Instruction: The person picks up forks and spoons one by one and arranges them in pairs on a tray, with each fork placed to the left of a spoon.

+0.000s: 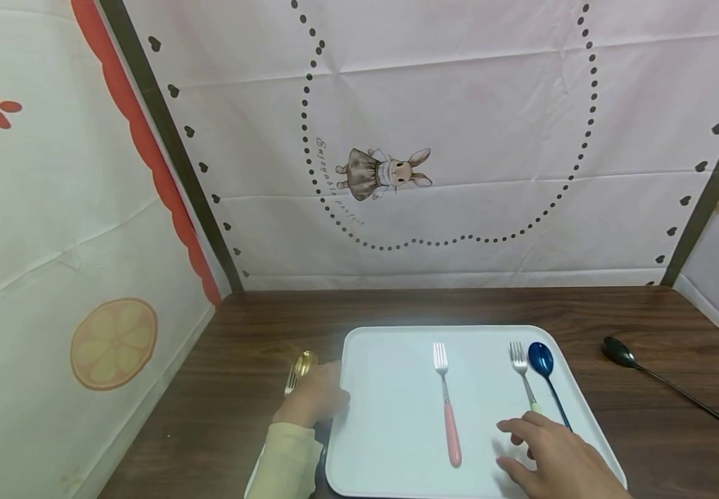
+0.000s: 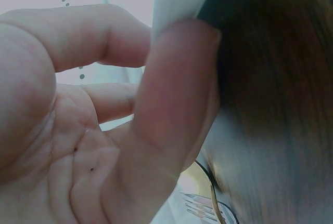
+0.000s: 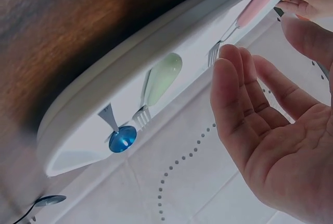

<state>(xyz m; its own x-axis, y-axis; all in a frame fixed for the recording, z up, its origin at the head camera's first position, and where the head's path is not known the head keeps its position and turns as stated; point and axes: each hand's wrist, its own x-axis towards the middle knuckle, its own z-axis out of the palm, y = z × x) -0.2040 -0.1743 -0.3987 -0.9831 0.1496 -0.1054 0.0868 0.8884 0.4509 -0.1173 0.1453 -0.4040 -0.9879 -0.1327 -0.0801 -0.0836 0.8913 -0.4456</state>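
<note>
Left hand (image 1: 312,395): bare, with two small dark specks (image 2: 75,149) on a creased palm (image 2: 62,182); one sleeve (image 1: 287,461), pale yellow, plain, ended at the wrist. Right hand (image 1: 553,450): likewise bare, its fingers (image 3: 229,99) were slender, lined at the joints.

A dark spoon (image 1: 621,354) lies on the table (image 1: 197,409) near its right edge, bowl toward the back edge. Toward the left edge show a gold spoon (image 1: 306,362) and a fork (image 1: 291,380), both partly hidden. At the back edge hangs a cloth (image 1: 472,125) with a sideways rabbit (image 1: 372,173) inside a dotted line (image 1: 422,242). The left cloth (image 1: 41,229) bears an orange slice (image 1: 114,344) and a red border (image 1: 141,149).
</note>
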